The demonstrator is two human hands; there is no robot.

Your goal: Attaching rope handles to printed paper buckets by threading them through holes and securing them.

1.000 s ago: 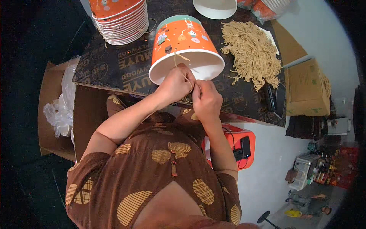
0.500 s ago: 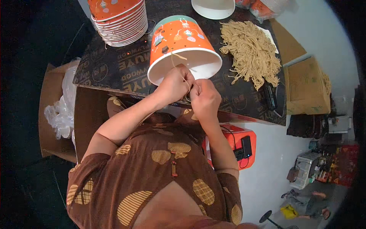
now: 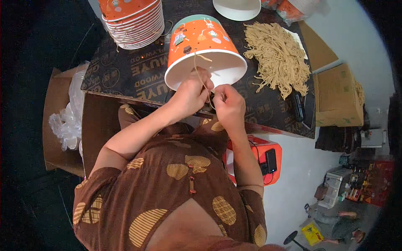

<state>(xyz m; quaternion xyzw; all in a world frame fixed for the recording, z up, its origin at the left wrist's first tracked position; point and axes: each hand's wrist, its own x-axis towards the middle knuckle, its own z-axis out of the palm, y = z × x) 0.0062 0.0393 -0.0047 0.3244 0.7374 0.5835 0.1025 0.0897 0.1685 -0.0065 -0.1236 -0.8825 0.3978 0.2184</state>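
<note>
An orange paper bucket with printed figures lies tilted on the table, its white mouth facing me. A thin tan cord passes through its side near the rim and trails down to my hands. At the lower rim, my left hand is closed in a pinch on the cord. Right beside it, my right hand is also closed, fingertips against the cord where it loops below the rim. The fingers hide part of the cord, so I cannot tell whether it is knotted.
A stack of orange buckets stands at the far left. A heap of tan cords lies right of the bucket, with a black tool nearby. A white bowl-like container sits behind. Cardboard boxes flank the table. A red stool stands below.
Both hands and the bucket have shifted slightly to the right. My right hand's fingers have turned a little, and the cord loop below the rim shows more.
</note>
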